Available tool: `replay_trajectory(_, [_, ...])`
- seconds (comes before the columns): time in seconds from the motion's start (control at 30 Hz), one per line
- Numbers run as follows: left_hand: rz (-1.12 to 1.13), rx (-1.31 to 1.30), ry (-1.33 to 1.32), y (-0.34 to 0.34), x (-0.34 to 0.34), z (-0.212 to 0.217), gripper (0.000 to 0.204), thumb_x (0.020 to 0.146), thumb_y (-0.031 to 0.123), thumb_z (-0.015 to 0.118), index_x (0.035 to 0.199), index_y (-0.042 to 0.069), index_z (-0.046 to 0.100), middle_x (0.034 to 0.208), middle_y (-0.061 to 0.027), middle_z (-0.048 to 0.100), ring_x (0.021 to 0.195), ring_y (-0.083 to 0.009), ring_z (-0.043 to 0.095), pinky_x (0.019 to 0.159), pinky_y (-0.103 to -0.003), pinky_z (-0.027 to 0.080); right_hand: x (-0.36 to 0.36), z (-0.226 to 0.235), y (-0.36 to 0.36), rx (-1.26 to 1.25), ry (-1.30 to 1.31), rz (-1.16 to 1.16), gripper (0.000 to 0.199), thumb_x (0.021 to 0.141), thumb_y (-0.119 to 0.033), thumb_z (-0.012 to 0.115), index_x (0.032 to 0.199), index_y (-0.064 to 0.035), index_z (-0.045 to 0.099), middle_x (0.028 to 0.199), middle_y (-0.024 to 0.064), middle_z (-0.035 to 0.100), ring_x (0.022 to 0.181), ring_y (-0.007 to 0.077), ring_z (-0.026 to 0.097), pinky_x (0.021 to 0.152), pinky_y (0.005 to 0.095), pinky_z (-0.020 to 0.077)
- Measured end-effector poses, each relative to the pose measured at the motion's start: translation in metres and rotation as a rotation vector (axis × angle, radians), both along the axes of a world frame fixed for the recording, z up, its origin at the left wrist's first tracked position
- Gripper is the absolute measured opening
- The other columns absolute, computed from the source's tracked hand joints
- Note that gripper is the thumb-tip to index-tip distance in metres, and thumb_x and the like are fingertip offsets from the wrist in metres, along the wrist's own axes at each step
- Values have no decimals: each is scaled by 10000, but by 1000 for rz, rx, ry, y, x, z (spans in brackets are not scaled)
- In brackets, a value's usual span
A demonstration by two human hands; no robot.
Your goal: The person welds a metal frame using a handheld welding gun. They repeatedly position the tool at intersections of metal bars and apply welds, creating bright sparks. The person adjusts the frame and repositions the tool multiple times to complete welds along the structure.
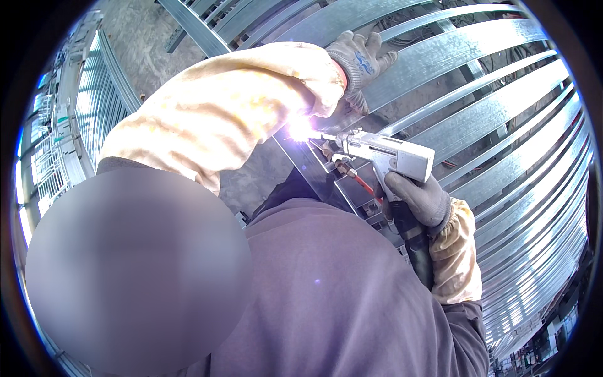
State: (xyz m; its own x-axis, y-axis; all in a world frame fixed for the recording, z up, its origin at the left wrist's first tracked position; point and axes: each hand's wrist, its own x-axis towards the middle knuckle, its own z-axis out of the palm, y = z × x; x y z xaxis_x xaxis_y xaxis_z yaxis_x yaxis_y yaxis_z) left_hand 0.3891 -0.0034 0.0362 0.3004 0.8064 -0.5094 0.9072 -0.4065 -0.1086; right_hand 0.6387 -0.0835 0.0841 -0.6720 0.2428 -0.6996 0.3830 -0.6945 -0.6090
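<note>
My right hand (419, 200), in a grey glove, is wrapped round the dark grip of a handheld welding gun (389, 154) with a boxy white and grey head. Its thin nozzle points left, and a glaring arc (300, 128) burns at the tip beside a metal bar (304, 164). Beneath the head, a red tube (367, 188) runs along the gun. My left hand (361, 61), also gloved, rests beyond the arc on a wide galvanized metal bar (402, 72), its fingers apart. The glare hides the spot being heated.
Long galvanized bars (496, 119) run in rows across the right side, with gaps between them. More metal lengths (107, 75) lie at the far left above a concrete floor (141, 41). Loose cables (418, 34) show below the far bars. A blurred round patch covers the lower left.
</note>
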Motion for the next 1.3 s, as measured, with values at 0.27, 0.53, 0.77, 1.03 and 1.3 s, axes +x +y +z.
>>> replay_trajectory(0.27, [-15,34,-11,-1,-1,-3,1375,553,735,863,1655,202,238,1561,-264,371,1391,-392,483,1101,-456,413,4,-4,-3,18,6,-12,365,1007,-257,625,1219,39,619,873,87,693,695,143,670,620,282,556])
replay_trajectory(0.53, [27,-46,-35,1,0,4,1324,591,697,878,1652,202,260,1603,-276,325,1415,-393,463,1117,-458,393,5,1,-4,19,17,-18,411,1012,-254,619,1298,39,582,876,97,688,704,141,670,631,284,562])
replay_trajectory(0.77, [10,84,13,-2,-1,-19,1161,712,563,867,1650,229,271,1610,-244,335,1421,-396,453,1142,-474,367,8,-1,-5,38,8,-3,388,1013,-256,614,1272,32,598,863,93,694,692,142,674,621,284,557])
replay_trajectory(1.03, [35,54,-51,-6,-4,-7,1153,701,568,866,1640,225,293,1594,-237,359,1433,-398,435,1143,-460,368,12,-3,-8,48,23,-5,380,1004,-279,614,1229,28,609,868,93,688,677,148,668,600,283,544])
replay_trajectory(1.3, [10,80,-74,-13,-9,5,1128,680,635,855,1603,221,357,1556,-182,407,1447,-372,416,1173,-494,337,16,-4,-9,31,56,-22,393,1020,-263,627,1269,40,597,883,104,697,722,148,672,650,287,556])
